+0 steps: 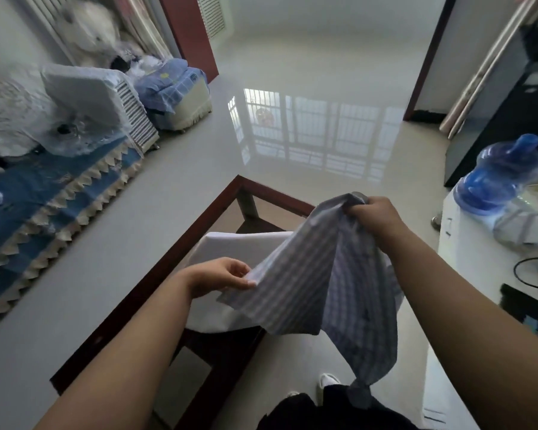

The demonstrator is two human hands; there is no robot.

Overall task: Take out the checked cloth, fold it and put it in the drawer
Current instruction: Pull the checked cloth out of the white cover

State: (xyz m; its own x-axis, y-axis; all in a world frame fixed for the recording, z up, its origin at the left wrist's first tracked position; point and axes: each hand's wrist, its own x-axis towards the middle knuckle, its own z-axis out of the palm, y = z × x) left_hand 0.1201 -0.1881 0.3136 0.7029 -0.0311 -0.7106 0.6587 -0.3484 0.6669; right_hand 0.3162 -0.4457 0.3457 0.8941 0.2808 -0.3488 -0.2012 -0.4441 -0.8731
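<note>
**Checked shirt held up, slanting down from the right hand to the left**

The checked shirt (320,274) hangs in the air over the dark-wood coffee table (180,243), clear of its top, with a white folded cloth (230,243) lying on the table just beneath it. The right hand (375,217) is the higher and farther one: its fingers are curled tight round a bunched corner of the fabric. The left hand (222,276) sits lower and nearer the body, thumb and fingertips pinching the shirt's left edge, the other fingers loosely bent. So the stretched edge runs on a slant, up and away toward the right, while the rest, button strip showing, droops down toward the person's shoes. To my eye the next move needs that edge levelled, the left hand rising to match the right, before any fold can go in straight. No drawer is in sight from here.
</note>
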